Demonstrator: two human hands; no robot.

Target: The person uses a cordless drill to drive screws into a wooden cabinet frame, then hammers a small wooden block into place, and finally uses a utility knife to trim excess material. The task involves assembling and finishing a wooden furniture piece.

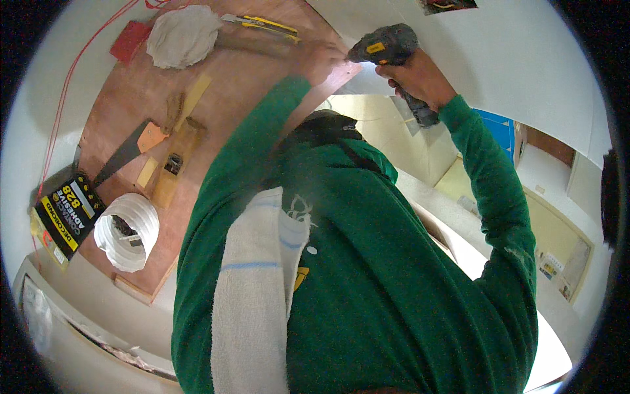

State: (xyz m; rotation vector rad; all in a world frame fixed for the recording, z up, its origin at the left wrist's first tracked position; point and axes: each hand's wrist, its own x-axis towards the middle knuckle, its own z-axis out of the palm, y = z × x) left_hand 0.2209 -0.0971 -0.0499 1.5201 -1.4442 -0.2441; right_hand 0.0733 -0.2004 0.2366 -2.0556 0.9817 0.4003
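Note:
My right hand [420, 77] is wrapped round the grip of a dark cordless drill [387, 44] with a yellow patch. The drill points left, its front end at the far right edge of a reddish-brown wooden board [230, 92]. My left hand [320, 62] is right by the drill's tip over that edge, its fingers drawn together. Blur hides what is between them. Left of this hand lie a yellow utility knife [269, 26] and a dark, blurred wooden length [252, 44].
On the board's left are a white cloth bundle [184, 36], a red block [130, 41], an orange-handled handsaw [128, 152], a wooden hand plane [176, 167] and a white tub [125, 246]. A black-and-yellow adhesive tin [67, 213] stands at its edge. Red cord [65, 88] hangs along the wall.

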